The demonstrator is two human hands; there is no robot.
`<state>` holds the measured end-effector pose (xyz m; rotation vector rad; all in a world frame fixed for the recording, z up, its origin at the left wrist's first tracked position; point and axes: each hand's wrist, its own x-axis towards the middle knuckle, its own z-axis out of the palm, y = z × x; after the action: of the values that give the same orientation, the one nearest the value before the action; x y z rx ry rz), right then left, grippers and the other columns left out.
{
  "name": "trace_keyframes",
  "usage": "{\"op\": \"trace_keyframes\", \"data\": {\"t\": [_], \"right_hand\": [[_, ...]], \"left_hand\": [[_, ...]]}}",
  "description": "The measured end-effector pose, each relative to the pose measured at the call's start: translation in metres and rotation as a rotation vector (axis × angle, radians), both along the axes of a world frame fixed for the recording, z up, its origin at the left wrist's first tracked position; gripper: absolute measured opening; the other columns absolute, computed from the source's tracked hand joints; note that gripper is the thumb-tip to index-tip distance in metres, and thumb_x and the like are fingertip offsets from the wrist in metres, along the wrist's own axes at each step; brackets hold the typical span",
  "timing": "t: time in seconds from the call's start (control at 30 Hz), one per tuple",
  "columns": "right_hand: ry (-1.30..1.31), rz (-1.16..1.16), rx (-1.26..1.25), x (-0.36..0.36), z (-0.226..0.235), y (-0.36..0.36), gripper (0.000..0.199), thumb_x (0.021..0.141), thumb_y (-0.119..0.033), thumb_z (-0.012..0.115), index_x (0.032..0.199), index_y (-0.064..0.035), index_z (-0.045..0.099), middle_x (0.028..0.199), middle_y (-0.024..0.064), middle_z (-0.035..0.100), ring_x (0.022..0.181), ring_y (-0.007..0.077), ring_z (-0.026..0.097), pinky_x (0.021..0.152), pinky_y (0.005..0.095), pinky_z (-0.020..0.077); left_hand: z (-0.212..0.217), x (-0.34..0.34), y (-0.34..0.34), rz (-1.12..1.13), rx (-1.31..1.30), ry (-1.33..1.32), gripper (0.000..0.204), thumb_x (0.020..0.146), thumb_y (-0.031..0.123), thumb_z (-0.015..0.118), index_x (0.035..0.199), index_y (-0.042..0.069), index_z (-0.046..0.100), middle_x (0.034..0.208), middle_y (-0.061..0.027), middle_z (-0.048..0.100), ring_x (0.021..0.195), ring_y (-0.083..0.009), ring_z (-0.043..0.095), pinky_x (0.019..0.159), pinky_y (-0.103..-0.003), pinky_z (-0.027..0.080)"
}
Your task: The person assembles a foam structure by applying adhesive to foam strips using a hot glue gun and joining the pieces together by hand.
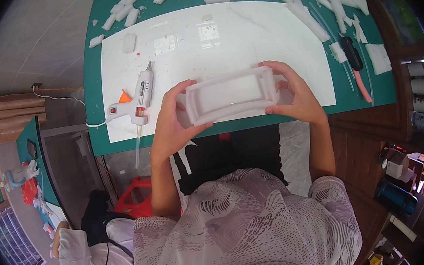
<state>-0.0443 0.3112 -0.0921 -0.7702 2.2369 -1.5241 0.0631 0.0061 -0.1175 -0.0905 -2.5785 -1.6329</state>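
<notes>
Between my two hands is a white rectangular foam box frame, long side across, its hollow facing up toward me. My left hand grips its left end, thumb along the near edge and fingers behind. Around the right end my right hand is closed in the same way. The box is over the near edge of a white board; whether it touches the board I cannot tell. To the left of my left hand lies a white glue gun with an orange trigger and a clear glue stick out of its back.
The board lies on a green tabletop. White foam strips and scraps lie along its far and right sides. A black-handled cutter with a pink end is at the right. Lower left are a red stool and another person.
</notes>
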Motion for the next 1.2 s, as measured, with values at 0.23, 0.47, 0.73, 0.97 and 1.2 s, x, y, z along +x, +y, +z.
{"op": "trace_keyframes", "data": {"t": [0.23,0.47,0.73,0.97,1.2], "right_hand": [[0.019,0.012,-0.003,-0.005,-0.009,0.001,0.088,0.060,-0.018,0.092,0.140,-0.0115,0.057,0.137,0.0046,0.057,0.104,0.0183,0.052,0.077,0.0254,0.0465],[-0.082,-0.032,-0.011,-0.006,-0.013,0.004,0.092,0.055,-0.018,0.094,0.139,-0.0126,0.058,0.122,0.0023,0.058,0.078,0.0124,0.042,0.071,0.0215,0.0394],[-0.056,-0.028,-0.064,-0.008,-0.013,0.003,0.095,0.055,-0.017,0.094,0.142,-0.0119,0.057,0.115,0.0027,0.057,0.077,0.0121,0.042,0.071,0.0216,0.0408],[-0.056,-0.028,-0.043,-0.005,-0.010,0.002,0.100,0.059,-0.011,0.092,0.149,-0.0113,0.049,0.127,0.0074,0.059,0.092,0.0138,0.050,0.073,0.0227,0.0451],[-0.119,-0.019,-0.205,-0.003,-0.024,0.011,0.100,0.070,-0.009,0.089,0.156,-0.0124,0.039,0.142,0.0146,0.049,0.107,0.0171,0.052,0.080,0.0251,0.0482]], "left_hand": [[-0.005,-0.004,-0.001,0.007,0.038,0.022,0.091,0.064,0.013,0.093,0.143,0.009,0.047,0.145,-0.0079,0.053,0.118,-0.0226,0.055,0.088,-0.032,0.048],[-0.007,-0.004,0.000,0.006,0.045,0.000,0.090,0.064,0.013,0.092,0.142,0.008,0.048,0.142,-0.0092,0.056,0.116,-0.0230,0.056,0.087,-0.032,0.048],[-0.011,-0.004,-0.003,-0.013,-0.011,-0.003,0.093,0.061,0.007,0.093,0.140,0.005,0.045,0.145,-0.0155,0.054,0.113,-0.0227,0.061,0.100,-0.037,0.050],[0.010,-0.002,0.002,0.022,-0.093,-0.016,0.103,0.061,0.013,0.094,0.149,0.005,0.041,0.145,-0.0124,0.054,0.122,-0.0235,0.056,0.093,-0.034,0.047],[0.001,-0.001,0.006,0.004,-0.029,0.080,0.111,0.063,0.015,0.093,0.156,0.007,0.033,0.148,-0.0133,0.053,0.123,-0.0252,0.054,0.090,-0.034,0.046]]}}
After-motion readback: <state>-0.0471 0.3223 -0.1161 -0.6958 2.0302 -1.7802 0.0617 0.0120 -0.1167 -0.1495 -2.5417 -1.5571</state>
